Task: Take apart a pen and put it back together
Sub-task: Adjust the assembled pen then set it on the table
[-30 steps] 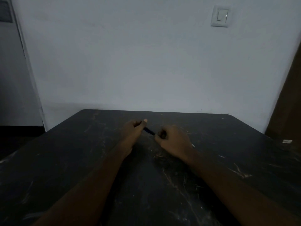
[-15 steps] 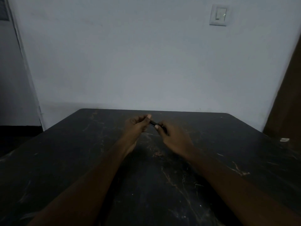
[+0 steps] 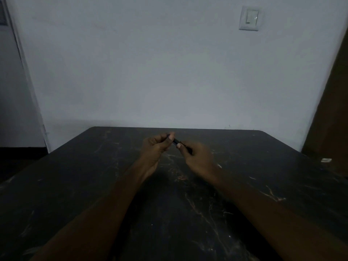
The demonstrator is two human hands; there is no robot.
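Head view, the only one. I see both hands raised just above the dark scratched table (image 3: 244,185), meeting near its far middle. The pen (image 3: 176,141) runs slantwise between them, off the table, a short dark stretch showing in the gap.

Left hand (image 3: 156,147): grip closed on the pen's far end, thumb laid along the top. Right hand (image 3: 197,159): grip pinched on the near end, thumbnail up against the barrel.

Why held so, as I judge it: one hand at each end lets me brace one half while the other twists or pulls, and keeping it low over the table means a loose part should not fall far.

Whether the pen is whole or already parting, I cannot tell; too dim.

Writing: none legible. The wall switch (image 3: 249,18) and a small pale object (image 3: 326,160) at the right edge carry no readable mark.
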